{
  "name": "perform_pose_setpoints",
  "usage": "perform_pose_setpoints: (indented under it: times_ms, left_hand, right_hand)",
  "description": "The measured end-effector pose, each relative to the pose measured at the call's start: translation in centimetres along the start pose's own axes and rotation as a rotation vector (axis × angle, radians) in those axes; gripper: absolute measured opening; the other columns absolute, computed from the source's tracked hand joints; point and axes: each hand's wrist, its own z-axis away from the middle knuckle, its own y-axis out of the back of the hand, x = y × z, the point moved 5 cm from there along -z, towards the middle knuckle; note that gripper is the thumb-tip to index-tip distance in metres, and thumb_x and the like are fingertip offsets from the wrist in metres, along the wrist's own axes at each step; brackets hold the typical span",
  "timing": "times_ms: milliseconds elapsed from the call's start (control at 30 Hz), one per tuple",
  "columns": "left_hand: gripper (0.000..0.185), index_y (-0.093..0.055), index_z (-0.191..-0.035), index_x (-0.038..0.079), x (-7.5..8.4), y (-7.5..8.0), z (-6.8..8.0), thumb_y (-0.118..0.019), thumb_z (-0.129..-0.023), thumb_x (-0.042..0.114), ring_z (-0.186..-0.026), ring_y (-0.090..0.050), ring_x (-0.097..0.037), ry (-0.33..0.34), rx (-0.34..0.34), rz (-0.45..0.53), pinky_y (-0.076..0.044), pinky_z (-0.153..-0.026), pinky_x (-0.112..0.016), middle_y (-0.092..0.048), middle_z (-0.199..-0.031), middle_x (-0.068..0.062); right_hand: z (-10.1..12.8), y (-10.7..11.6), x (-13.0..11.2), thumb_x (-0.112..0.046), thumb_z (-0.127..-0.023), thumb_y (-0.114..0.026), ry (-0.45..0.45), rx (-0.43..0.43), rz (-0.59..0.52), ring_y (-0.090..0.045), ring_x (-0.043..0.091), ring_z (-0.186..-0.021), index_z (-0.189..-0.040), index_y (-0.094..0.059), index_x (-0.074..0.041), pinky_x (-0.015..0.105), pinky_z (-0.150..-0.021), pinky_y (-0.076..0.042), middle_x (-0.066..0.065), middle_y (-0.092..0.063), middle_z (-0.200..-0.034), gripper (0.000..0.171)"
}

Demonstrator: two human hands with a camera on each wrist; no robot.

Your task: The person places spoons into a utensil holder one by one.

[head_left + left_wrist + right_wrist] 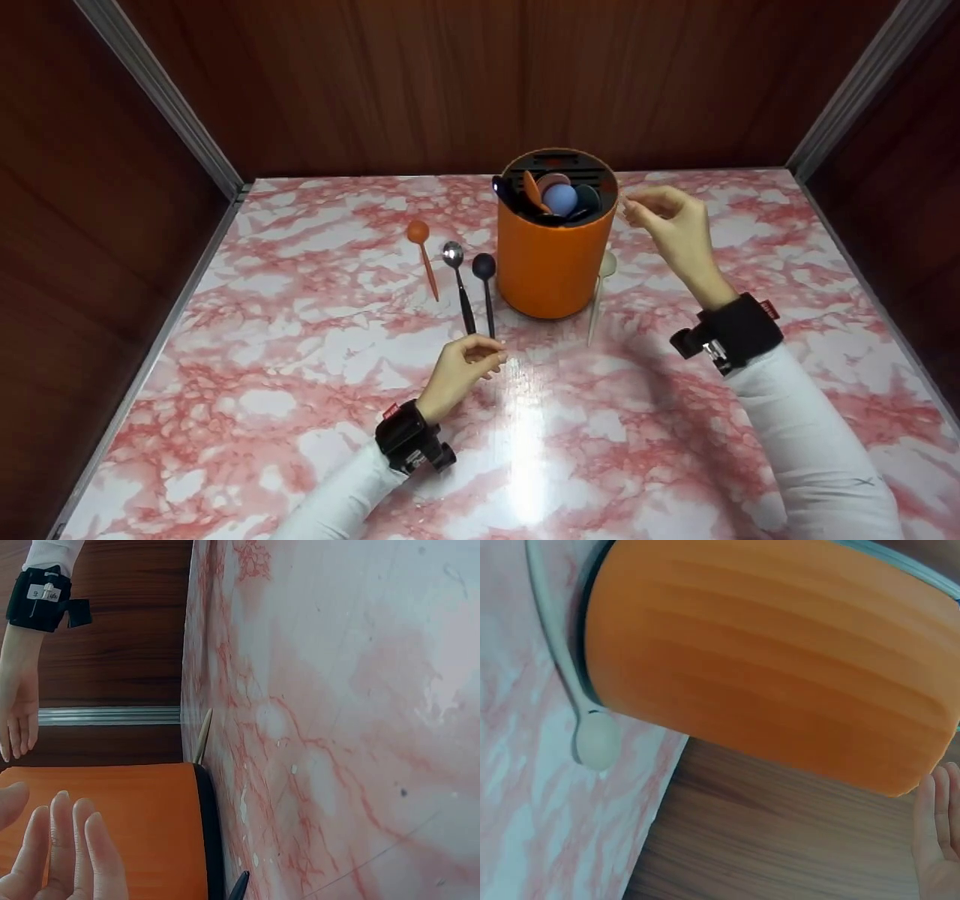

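Note:
An orange cylindrical utensil holder [551, 266] stands upright, several utensils in its black slotted top, among them one with a rounded blue head [560, 199]. My right hand [671, 225] is beside its right rim, fingers slightly bent and holding nothing; in the right wrist view the fingertips [924, 795] come right at the rim. Lower and left, my left hand [465, 371] hovers near the handle ends of a steel spoon with a black handle [453, 255] and a black spoon [484, 267]. Its fingers [62, 840] are extended with nothing between them.
An orange spoon [418, 232] lies left of the steel one. Against the holder's right base lies a cream spoon [607, 264], partly behind it. Brown wood-grain panels [480, 90] with metal corner rails enclose the pink-and-white marbled table [300, 450].

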Motion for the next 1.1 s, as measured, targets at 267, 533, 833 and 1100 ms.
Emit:
perform_pose_setpoints:
  times_ms: [267, 533, 833, 1100]
  left_hand:
    - [0.023, -0.062, -0.102, -0.009, 0.1, 0.0, 0.0, -0.062, -0.086, 0.007, -0.072, -0.060, -0.008, -0.002, -0.007, -0.001, -0.055, -0.072, -0.043, -0.067, -0.093, -0.021]
    - [0.025, -0.061, -0.103, -0.011, -0.1, -0.1, 0.0, -0.062, -0.086, 0.008, -0.072, -0.059, -0.008, 0.011, -0.013, 0.020, -0.055, -0.072, -0.040, -0.066, -0.095, -0.022]
    - [0.025, -0.061, -0.103, -0.011, -0.4, -0.1, 0.1, -0.062, -0.086, 0.008, -0.074, -0.060, -0.013, 0.011, -0.010, 0.021, -0.056, -0.069, -0.034, -0.066, -0.093, -0.021]
    - [0.026, -0.060, -0.103, -0.012, -0.7, 0.0, 0.2, -0.062, -0.086, 0.007, -0.072, -0.059, -0.010, 0.017, -0.013, 0.028, -0.055, -0.069, -0.033, -0.067, -0.092, -0.019]
  right_hand:
    - [-0.5, 0.7, 4.2, 0.001, -0.086, -0.059, -0.077, 0.006, -0.095, -0.063, -0.001, -0.061, -0.100, -0.060, 0.019, 0.015, -0.064, -0.054, -0.015, -0.066, -0.068, 0.022]
    - [-0.7, 0.8, 7.7, -0.007, -0.088, -0.060, -0.121, -0.024, -0.029, -0.063, -0.001, -0.061, -0.102, -0.061, 0.015, 0.015, -0.063, -0.054, -0.017, -0.064, -0.068, 0.027]
    - [-0.3, -0.6, 9.7, -0.003, -0.088, -0.057, -0.215, -0.095, -0.030, -0.062, -0.003, -0.061, -0.106, -0.057, 0.018, 0.014, -0.060, -0.054, -0.017, -0.062, -0.067, 0.028]
    - [0.1, -1.6, 12.2, -0.006, -0.088, -0.056, -0.284, -0.130, 0.030, -0.061, -0.003, -0.062, -0.107, -0.058, 0.014, 0.016, -0.061, -0.055, -0.018, -0.060, -0.067, 0.028]
